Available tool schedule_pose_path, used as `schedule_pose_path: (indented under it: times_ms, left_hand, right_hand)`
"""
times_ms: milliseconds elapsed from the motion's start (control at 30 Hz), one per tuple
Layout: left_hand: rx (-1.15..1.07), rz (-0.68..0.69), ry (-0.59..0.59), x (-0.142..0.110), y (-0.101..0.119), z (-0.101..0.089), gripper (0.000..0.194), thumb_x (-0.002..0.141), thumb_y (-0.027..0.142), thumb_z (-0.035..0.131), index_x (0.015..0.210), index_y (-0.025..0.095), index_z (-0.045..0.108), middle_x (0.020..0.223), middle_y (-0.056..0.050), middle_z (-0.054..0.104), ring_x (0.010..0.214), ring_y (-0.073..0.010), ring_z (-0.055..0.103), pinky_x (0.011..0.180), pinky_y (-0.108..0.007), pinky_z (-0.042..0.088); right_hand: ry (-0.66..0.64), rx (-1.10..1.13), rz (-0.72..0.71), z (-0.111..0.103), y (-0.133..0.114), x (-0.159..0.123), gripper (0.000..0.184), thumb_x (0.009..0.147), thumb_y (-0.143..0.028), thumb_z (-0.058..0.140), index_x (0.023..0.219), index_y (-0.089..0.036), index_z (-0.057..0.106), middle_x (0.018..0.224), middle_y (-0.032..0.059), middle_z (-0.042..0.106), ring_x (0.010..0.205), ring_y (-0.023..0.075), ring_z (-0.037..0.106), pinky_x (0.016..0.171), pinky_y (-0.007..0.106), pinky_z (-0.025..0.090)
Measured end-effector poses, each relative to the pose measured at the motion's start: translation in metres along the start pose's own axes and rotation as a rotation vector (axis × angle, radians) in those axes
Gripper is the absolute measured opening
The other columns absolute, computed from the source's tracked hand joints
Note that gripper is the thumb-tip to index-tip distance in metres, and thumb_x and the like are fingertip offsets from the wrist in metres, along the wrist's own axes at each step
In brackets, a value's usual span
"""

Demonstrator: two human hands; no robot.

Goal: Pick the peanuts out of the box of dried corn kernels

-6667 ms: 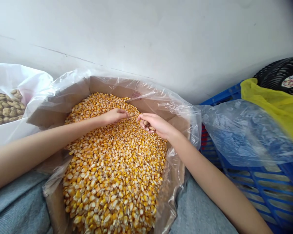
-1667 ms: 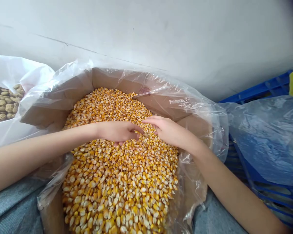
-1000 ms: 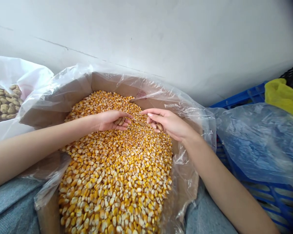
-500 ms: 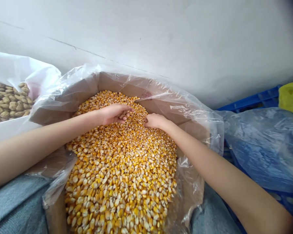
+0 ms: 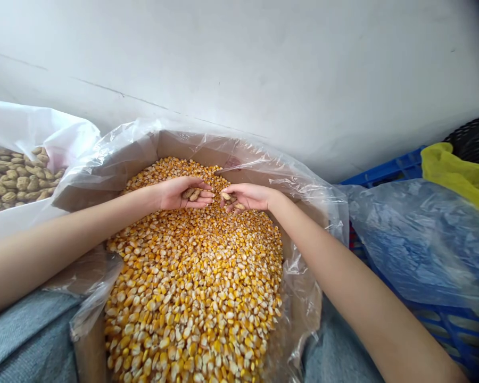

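Corn kernels (image 5: pixel 191 298), yellow and whitish, fill a cardboard box (image 5: pixel 247 178) lined with clear plastic in front of me. Over the far part of the corn, my left hand (image 5: pixel 181 192) is turned palm up with its fingers curved, cradling a few unshelled peanuts (image 5: pixel 192 194). Facing it from the right, my right hand (image 5: pixel 249 197) holds several more peanuts (image 5: pixel 226 197) between thumb and fingers. A small gap separates the fingertips of both hands.
At left stands a white-lined container (image 5: pixel 75 133) of unshelled peanuts (image 5: pixel 19 178). Clear plastic sheeting (image 5: pixel 415 239) lies over a blue crate (image 5: pixel 443 330) at right, near yellow mesh (image 5: pixel 455 170) and a black basket (image 5: pixel 477 138). A white wall (image 5: pixel 239 64) rises behind.
My right hand has turned and its fingers have loosened, so its peanuts now show. My left palm has opened more, showing its peanuts. The view has shifted slightly right.
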State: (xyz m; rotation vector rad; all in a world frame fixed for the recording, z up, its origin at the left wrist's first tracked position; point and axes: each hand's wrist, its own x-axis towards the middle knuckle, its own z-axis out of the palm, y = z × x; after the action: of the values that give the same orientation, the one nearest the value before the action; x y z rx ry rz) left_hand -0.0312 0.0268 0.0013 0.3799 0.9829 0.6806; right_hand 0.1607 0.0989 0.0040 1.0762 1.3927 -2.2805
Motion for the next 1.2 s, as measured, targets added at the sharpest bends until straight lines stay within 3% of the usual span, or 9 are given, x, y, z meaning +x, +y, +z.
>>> schedule_pose_path:
  times_ms: [333,433,567,667,767,1000,1200]
  left_hand:
    - [0.009,-0.006,-0.028,0.006,-0.003,-0.006,0.022,0.078,0.024,0.042,0.089,0.009,0.053,0.084,-0.01,0.059,0.076,-0.0139,0.057,0.074,-0.028,0.047]
    - [0.005,-0.012,0.017,0.006,-0.006,-0.003,0.022,0.079,0.023,0.038,0.087,0.008,0.052,0.08,-0.009,0.058,0.074,-0.0131,0.057,0.074,-0.028,0.046]
    - [-0.011,-0.079,0.053,0.01,-0.015,0.002,0.029,0.082,0.029,0.032,0.085,0.007,0.05,0.077,-0.011,0.056,0.072,-0.0151,0.057,0.072,-0.029,0.047]
    - [-0.062,-0.107,-0.005,0.013,-0.022,0.005,0.032,0.081,0.036,0.033,0.082,0.008,0.05,0.077,-0.01,0.056,0.072,-0.0164,0.057,0.07,-0.031,0.047]
    - [-0.179,-0.047,-0.047,0.011,-0.023,0.011,0.028,0.082,0.032,0.033,0.075,0.01,0.049,0.072,-0.008,0.056,0.068,-0.0143,0.057,0.069,-0.031,0.048]
    - [-0.267,0.015,-0.081,0.007,-0.02,0.015,0.031,0.083,0.034,0.03,0.072,0.011,0.049,0.064,-0.006,0.055,0.06,-0.0122,0.056,0.051,-0.022,0.048]
    - [-0.24,0.069,-0.029,0.008,-0.019,0.012,0.024,0.082,0.025,0.033,0.071,0.01,0.049,0.062,-0.004,0.054,0.058,-0.0105,0.055,0.053,-0.021,0.048]
  right_hand:
    - [-0.02,0.264,-0.148,0.0,-0.001,0.004,0.019,0.076,-0.021,0.029,0.081,-0.011,0.043,0.084,0.0063,0.054,0.074,0.0112,0.054,0.063,0.021,0.045]
    - [0.086,0.298,-0.157,0.004,-0.002,0.008,0.024,0.079,-0.029,0.031,0.084,-0.011,0.045,0.076,0.0055,0.053,0.069,0.0111,0.054,0.06,0.022,0.045]
    - [0.323,0.247,-0.282,0.029,-0.009,0.01,0.02,0.078,-0.029,0.039,0.082,-0.012,0.047,0.071,0.0022,0.049,0.062,0.0076,0.051,0.058,0.019,0.044]
    - [0.345,0.136,-0.422,0.054,-0.011,0.01,0.015,0.077,-0.025,0.042,0.081,-0.012,0.049,0.075,0.0015,0.048,0.066,0.0063,0.049,0.064,0.02,0.043]
    - [0.39,0.015,-0.509,0.071,-0.01,0.011,0.015,0.075,-0.027,0.044,0.081,-0.014,0.05,0.076,0.0011,0.049,0.068,0.0061,0.048,0.066,0.02,0.042]
    - [0.396,0.062,-0.653,0.082,-0.011,0.008,0.023,0.079,-0.03,0.039,0.084,-0.012,0.053,0.085,0.0033,0.054,0.078,0.0069,0.049,0.079,0.022,0.038]
    - [0.304,0.0,-0.733,0.08,-0.014,0.003,0.028,0.08,-0.034,0.036,0.089,-0.015,0.054,0.094,0.003,0.054,0.093,0.0087,0.048,0.092,0.027,0.032]
